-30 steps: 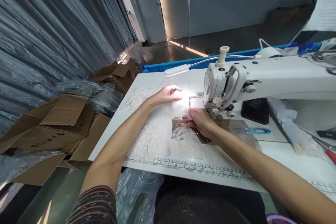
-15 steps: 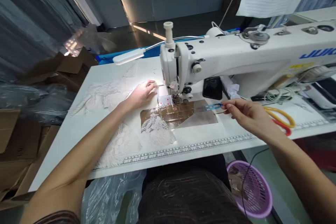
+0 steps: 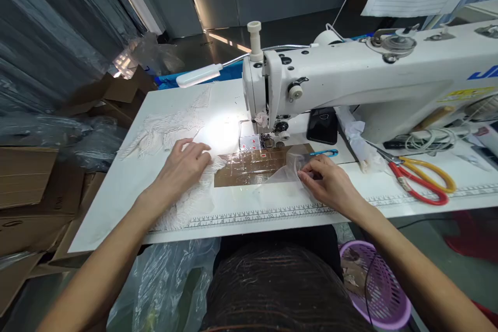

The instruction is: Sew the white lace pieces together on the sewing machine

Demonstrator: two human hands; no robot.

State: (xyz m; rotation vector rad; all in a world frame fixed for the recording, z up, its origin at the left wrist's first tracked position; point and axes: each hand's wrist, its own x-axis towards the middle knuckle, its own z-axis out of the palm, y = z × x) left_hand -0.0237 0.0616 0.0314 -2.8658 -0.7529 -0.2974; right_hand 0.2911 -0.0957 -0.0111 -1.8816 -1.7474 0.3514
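Observation:
My left hand [image 3: 187,163] is closed on a white fringed lace piece [image 3: 212,172], left of the brown tape-covered plate [image 3: 241,174] on the sewing machine bed. More lace [image 3: 190,202] lies below that hand. My right hand [image 3: 329,180] pinches the edge of a sheer white fabric [image 3: 290,167], which lies over the plate's right part. Just above the right fingers, blue thread snips [image 3: 327,153] rest on the table. The sewing machine [image 3: 268,80] stands behind the plate, its presser foot [image 3: 266,141] close to the plate's back edge.
Red and yellow handled scissors [image 3: 422,181] lie at the right, near a black phone [image 3: 322,125]. Lace pieces [image 3: 167,124] spread at the back left. A lamp [image 3: 199,75] lights the bed. Cardboard boxes [image 3: 35,181] stand left; a purple basket [image 3: 389,290] sits below.
My left hand has come back from near the needle and drawn the lace leftward off the plate. My right hand has let go of the snips and taken the sheer fabric.

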